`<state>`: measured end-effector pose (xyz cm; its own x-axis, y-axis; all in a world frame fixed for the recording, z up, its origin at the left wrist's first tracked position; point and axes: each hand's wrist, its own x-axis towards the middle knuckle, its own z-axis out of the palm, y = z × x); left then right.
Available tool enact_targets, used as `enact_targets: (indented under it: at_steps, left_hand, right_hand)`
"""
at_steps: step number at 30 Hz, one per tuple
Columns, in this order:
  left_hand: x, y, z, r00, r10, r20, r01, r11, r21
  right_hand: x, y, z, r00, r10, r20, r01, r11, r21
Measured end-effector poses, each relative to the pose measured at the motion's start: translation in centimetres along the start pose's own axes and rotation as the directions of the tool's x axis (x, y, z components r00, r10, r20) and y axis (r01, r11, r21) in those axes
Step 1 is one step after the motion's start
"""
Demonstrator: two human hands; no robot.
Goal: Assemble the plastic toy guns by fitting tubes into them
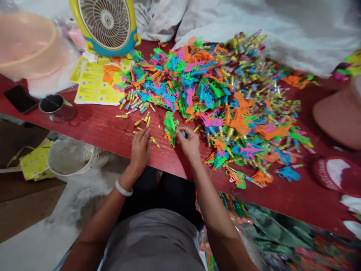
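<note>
My left hand (141, 148) rests at the table's front edge, fingers together and pointing forward, close to a few small yellow tubes (153, 142); what lies under its fingertips is hidden. My right hand (188, 143) is pinched beside a green plastic piece (170, 123), with a bit of blue showing at its fingers; what it holds is too small to name. An orange piece (168, 138) lies partly under the green one. Behind both hands spreads a large heap of coloured plastic pieces (197, 82), mixed with many small tubes on the right.
On the red table (98, 126) are a metal mug (55, 107), a phone (20, 98), yellow printed sheets (98, 84), a fan (107, 22) and a pink basin (28, 45). A bucket (70, 156) stands below left. White cloth (270, 34) lies behind the heap.
</note>
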<state>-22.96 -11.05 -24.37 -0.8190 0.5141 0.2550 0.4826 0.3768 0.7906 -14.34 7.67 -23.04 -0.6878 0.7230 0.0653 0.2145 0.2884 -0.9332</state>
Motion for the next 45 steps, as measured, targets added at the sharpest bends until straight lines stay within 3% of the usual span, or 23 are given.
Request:
enact_targets:
  at_steps: [3, 7, 9, 11, 13, 16, 18, 21, 23, 26, 29, 32, 37, 45]
  left_hand:
    - [-0.7, 2.8, 0.1, 0.974, -0.212, 0.075, 0.225, 0.916, -0.333]
    - [-1.1, 5.2, 0.7, 0.899, -0.341, 0.273, 0.432, 0.597, -0.677]
    - [-1.2, 5.3, 0.9, 0.886, -0.378, 0.268, 0.444, 0.525, -0.726]
    - [-1.2, 5.0, 0.7, 0.878, -0.395, 0.269, 0.457, 0.526, -0.718]
    - [-1.2, 4.7, 0.3, 0.868, -0.346, 0.356, 0.496, 0.574, -0.652]
    - [-1.2, 4.7, -0.2, 0.819, -0.282, 0.499, 0.554, 0.611, -0.565]
    - [-1.5, 5.0, -0.1, 0.812, -0.331, 0.480, 0.583, 0.513, -0.630]
    - [-2.5, 5.5, 0.7, 0.787, -0.403, 0.466, 0.594, 0.297, -0.748]
    - [-3.3, 5.7, 1.4, 0.772, -0.403, 0.492, 0.606, 0.233, -0.760]
    - [-4.0, 5.7, 1.9, 0.765, -0.464, 0.447, 0.590, 0.227, -0.775]
    - [-3.9, 5.6, 1.5, 0.769, -0.514, 0.379, 0.568, 0.277, -0.775]
    - [-3.6, 5.7, 0.9, 0.787, -0.493, 0.371, 0.567, 0.340, -0.750]
    - [-3.9, 5.9, 0.7, 0.793, -0.469, 0.390, 0.581, 0.387, -0.716]
    - [-3.8, 6.3, 0.4, 0.811, -0.452, 0.373, 0.563, 0.424, -0.710]
  right_hand:
    - [-2.6, -0.9, 0.2, 0.996, 0.069, 0.049, -0.078, 0.972, 0.220]
    - [-6.5, -1.6, 1.2, 0.946, 0.172, 0.275, -0.264, 0.902, 0.341]
    - [-7.5, -1.6, 1.1, 0.930, 0.149, 0.336, -0.258, 0.915, 0.310]
    - [-7.6, -1.4, 0.4, 0.953, 0.120, 0.278, -0.204, 0.934, 0.294]
    - [-6.8, -1.3, -0.9, 0.975, 0.075, 0.210, -0.129, 0.958, 0.257]
    - [-5.7, -1.3, -2.3, 0.957, 0.014, 0.289, -0.071, 0.980, 0.188]
    - [-5.8, -1.1, -2.2, 0.960, 0.067, 0.271, -0.132, 0.964, 0.230]
    - [-7.2, -0.7, -0.7, 0.964, 0.224, 0.147, -0.263, 0.891, 0.369]
    - [-8.4, -0.4, 0.3, 0.955, 0.245, 0.169, -0.293, 0.871, 0.394]
    - [-9.5, 0.0, 0.6, 0.964, 0.151, 0.220, -0.222, 0.911, 0.347]
    - [-9.3, 0.3, -0.6, 0.973, 0.017, 0.232, -0.081, 0.959, 0.273]
    - [-8.9, 0.5, -2.1, 0.953, -0.075, 0.294, 0.024, 0.985, 0.172]
    - [-9.0, 0.4, -2.5, 0.915, -0.072, 0.397, 0.033, 0.994, 0.105]
    - [-9.3, 0.5, -1.9, 0.914, -0.095, 0.395, 0.054, 0.992, 0.115]
